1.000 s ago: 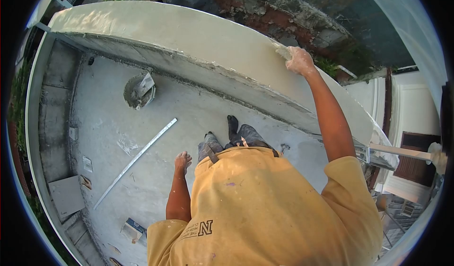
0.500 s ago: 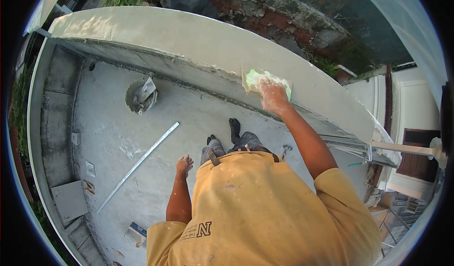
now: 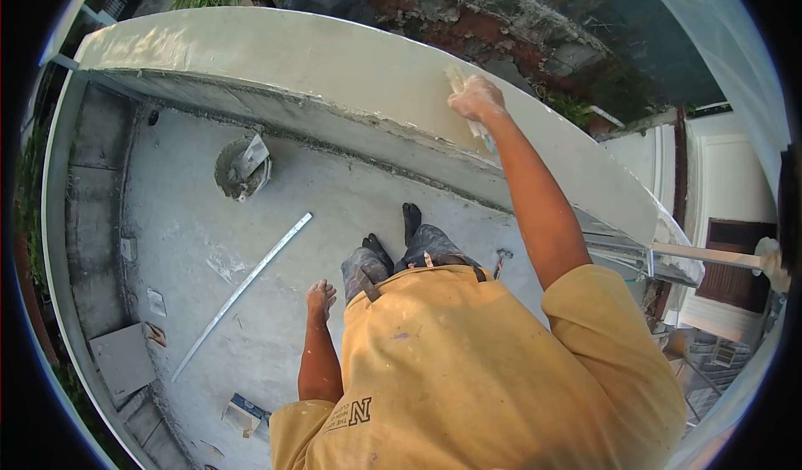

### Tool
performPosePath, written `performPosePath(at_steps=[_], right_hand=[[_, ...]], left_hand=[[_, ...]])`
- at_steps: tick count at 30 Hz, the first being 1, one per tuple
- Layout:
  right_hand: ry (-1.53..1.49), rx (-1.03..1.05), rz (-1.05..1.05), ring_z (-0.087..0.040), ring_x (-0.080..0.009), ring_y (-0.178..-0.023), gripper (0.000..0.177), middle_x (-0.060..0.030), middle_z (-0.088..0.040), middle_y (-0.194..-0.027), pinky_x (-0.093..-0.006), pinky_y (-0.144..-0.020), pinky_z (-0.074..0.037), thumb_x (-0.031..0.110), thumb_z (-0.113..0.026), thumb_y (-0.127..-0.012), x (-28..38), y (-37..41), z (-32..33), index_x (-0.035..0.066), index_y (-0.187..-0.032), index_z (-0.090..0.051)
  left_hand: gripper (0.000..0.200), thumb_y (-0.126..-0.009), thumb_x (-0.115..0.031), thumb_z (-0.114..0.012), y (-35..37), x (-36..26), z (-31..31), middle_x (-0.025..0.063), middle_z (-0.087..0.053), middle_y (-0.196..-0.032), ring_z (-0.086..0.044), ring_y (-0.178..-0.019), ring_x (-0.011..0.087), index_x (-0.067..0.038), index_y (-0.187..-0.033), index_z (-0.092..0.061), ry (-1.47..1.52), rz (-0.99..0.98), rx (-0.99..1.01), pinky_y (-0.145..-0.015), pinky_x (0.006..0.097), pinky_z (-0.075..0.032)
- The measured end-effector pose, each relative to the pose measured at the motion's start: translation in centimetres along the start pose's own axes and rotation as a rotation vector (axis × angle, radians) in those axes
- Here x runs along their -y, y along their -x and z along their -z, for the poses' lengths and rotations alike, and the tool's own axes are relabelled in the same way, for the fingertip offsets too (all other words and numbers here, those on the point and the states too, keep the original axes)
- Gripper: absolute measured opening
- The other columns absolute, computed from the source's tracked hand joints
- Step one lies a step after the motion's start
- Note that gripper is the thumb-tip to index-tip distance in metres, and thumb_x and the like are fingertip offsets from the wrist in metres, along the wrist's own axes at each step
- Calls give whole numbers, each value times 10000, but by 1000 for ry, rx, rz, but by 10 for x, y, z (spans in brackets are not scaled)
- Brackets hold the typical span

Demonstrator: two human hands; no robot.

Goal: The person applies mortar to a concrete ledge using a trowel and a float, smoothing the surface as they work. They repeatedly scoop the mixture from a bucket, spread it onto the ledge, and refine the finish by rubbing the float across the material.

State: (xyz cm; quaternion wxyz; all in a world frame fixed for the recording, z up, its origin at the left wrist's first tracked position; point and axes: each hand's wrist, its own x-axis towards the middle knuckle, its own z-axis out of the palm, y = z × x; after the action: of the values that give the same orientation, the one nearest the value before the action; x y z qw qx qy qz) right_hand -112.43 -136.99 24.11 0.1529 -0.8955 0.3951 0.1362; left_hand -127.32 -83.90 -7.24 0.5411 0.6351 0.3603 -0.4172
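1. Outdoor concrete floor (image 3: 184,219) of a balcony or roof terrace, seen from straight above, edged by a low curved wall (image 3: 334,60) with a pale, smooth top.
2. Right hand (image 3: 474,98) reaching forward onto the top of the wall, fingers closed around a sponge float (image 3: 457,76) pressed against the surface. Only the float's edges visible past the hand.
3. Left hand (image 3: 320,296) hanging loose beside the thigh, fingers open, holding nothing.
4. Float probably light, stiff across the back and softer on the working face, perhaps slick with wet plaster. Best gripped firmly across the back, under the palm.
5. On the floor, well apart from both hands:
   - a bucket (image 3: 238,169) near the foot of the wall, with a trowel (image 3: 251,154) resting in it
   - a long metal straightedge (image 3: 242,294) lying diagonally
   - a flat slab (image 3: 121,357) at the left edge
6. Yellow, paint-flecked shirt (image 3: 484,370) filling the lower part of the view.
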Motion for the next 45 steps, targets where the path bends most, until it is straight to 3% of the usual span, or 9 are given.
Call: performPosePath(at_steps=[6,15,17,24,28,31,34,40,45], right_hand=[[141,123,592,-654,-337,-971,424,-228,-668,-1026,-398,-859,-507,139,-625,-717,108,21,32,-8,-1114,-640],[480,98,890,-654,-301,-897,527,-102,-698,-959,-367,-819,-467,-6,-625,-659,-54,-39,20,185,-1149,-651],[435,213,734,-585,-258,-1094,605,-75,-657,-1149,-365,-968,-346,-71,-608,-593,-110,-7,33,165,-1149,-654],[371,142,533,-552,-249,-1148,612,-95,-632,-1192,-355,-949,-374,-76,-601,-612,-366,86,42,179,-1167,-637],[248,275,139,-591,-326,-1081,557,-144,-644,-1157,-388,-887,-462,-46,-619,-615,-413,121,88,96,-1154,-635],[91,-141,75,-635,-359,-956,436,-204,-673,-983,-406,-829,-500,63,-643,-661,-472,104,101,37,-1096,-645],[84,-169,63,-635,-354,-964,404,-234,-662,-965,-406,-849,-506,192,-660,-666,-493,70,48,23,-1033,-649],[153,63,314,-596,-361,-1045,579,-233,-625,-1096,-428,-907,-473,150,-666,-644,-513,146,47,53,-1211,-600],[53,-74,-6,-594,-356,-1046,570,-221,-627,-1087,-435,-923,-463,133,-644,-657,-603,118,67,54,-1219,-590]], left_hand=[[404,-929,-299,-569,7,-9,-11,134,-638,-1097,-636,-966,252,-46,-1239,-519,0,-23,0,-765,378,-510],[413,-921,-319,-567,19,11,16,132,-618,-1126,-626,-970,233,-62,-1239,-507,7,-14,-50,-733,334,-506],[403,-921,-313,-565,20,23,16,132,-619,-1112,-628,-957,232,-63,-1231,-510,-17,8,-65,-707,328,-505],[368,-921,-284,-564,15,55,-44,119,-636,-1069,-637,-914,227,-59,-1208,-524,-70,-20,-43,-702,332,-500],[436,-914,-315,-573,42,67,-105,141,-618,-1147,-617,-1005,252,-60,-1261,-502,-45,-126,15,-797,369,-491],[458,-911,-320,-574,65,89,-161,154,-604,-1192,-609,-1039,261,-62,-1281,-491,-28,-141,74,-821,376,-488],[460,-912,-317,-576,83,116,-204,157,-601,-1198,-608,-1041,261,-58,-1283,-490,-111,-114,111,-822,373,-490],[463,-919,-336,-582,105,160,-245,138,-603,-1175,-615,-999,247,-58,-1278,-494,-144,-89,152,-767,352,-496],[428,-927,-307,-558,108,178,-226,131,-610,-1153,-625,-951,239,-78,-1284,-494,-248,-25,82,-727,346,-501]])
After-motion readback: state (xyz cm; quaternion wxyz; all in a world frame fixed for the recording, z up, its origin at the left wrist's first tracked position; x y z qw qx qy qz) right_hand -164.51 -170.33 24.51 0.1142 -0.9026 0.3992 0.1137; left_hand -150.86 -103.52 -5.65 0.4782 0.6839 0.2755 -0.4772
